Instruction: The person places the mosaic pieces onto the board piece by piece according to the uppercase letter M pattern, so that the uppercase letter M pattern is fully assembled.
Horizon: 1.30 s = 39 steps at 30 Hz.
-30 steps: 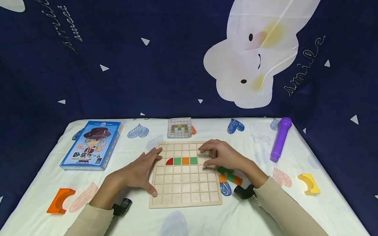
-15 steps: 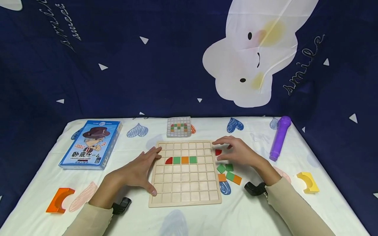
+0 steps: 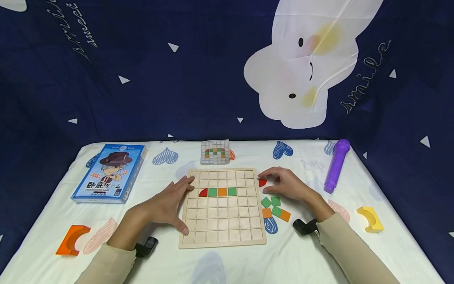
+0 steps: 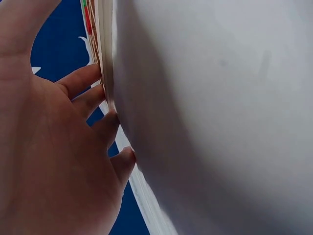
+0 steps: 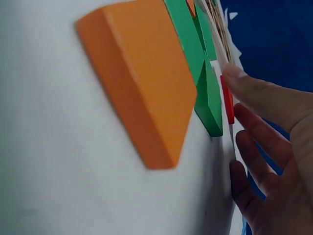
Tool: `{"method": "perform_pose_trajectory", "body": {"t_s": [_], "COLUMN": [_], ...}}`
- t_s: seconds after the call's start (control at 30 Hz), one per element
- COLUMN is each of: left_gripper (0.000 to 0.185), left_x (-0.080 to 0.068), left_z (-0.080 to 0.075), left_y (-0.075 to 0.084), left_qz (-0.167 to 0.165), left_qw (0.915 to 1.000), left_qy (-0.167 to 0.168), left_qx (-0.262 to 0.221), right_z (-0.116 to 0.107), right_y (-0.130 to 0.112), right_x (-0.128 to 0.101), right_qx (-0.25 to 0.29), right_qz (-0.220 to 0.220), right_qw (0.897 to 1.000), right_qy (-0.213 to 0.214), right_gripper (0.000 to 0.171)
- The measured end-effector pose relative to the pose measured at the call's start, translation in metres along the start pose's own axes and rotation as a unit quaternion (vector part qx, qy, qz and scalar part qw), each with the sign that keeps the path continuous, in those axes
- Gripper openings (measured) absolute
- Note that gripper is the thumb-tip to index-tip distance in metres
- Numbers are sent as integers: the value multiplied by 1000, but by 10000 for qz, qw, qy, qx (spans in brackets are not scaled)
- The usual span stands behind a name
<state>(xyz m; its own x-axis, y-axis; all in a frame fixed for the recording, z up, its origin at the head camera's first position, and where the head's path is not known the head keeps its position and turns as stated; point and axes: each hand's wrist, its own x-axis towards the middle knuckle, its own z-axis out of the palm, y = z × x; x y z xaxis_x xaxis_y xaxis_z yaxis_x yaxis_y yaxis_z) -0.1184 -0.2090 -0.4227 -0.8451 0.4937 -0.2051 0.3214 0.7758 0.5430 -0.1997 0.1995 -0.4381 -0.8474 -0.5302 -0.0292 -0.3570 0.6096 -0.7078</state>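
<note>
Pinching one red piece (image 3: 262,182), right hand (image 3: 286,185) fingers, left hand (image 3: 166,205) flat, four board (image 3: 222,240) tiles.

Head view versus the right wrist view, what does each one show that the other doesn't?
Only the head view shows the left hand against the wooden grid board, the blue game box, the purple cylinder and the pattern card. Only the right wrist view shows the thickness of the orange tile and green tiles close up. Both show the right hand at the red piece.
</note>
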Motion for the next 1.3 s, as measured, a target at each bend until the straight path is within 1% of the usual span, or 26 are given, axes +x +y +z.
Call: {"method": "perform_pose_trajectory", "body": {"t_s": [0.17,0.37,0.57,0.77,1.03,1.17,1.3], "left_gripper": [139,139,137,136,135,134,132], "left_x": [-1,0,1,0,0,0,0], "left_z": [0,1,0,0,1,1,0], "left_y": [-1,-2,-1,0,-1,-1,-1], "left_qz": [-11,27,66,40,-11,41,83], "left_qw": [10000,10000,10000,10000,10000,10000,10000], "left_qy": [-13,3,17,-10,10,36,44], "left_qx": [-39,-57,-45,-86,21,-9,-21], "right_z": [3,5,6,3,-4,-5,-5], "right_y": [0,-1,-1,0,-5,-6,-6], "right_x": [5,7,7,5,5,5,6], "right_qx": [-79,-298,-301,-167,389,303,164], "right_qz": [-30,-93,-107,-85,-145,-107,-185], "right_qw": [10000,9994,9993,9995,9983,9986,9988], "right_qy": [48,143,170,267,420,430,428], "right_gripper": [39,29,22,17,12,13,14]}}
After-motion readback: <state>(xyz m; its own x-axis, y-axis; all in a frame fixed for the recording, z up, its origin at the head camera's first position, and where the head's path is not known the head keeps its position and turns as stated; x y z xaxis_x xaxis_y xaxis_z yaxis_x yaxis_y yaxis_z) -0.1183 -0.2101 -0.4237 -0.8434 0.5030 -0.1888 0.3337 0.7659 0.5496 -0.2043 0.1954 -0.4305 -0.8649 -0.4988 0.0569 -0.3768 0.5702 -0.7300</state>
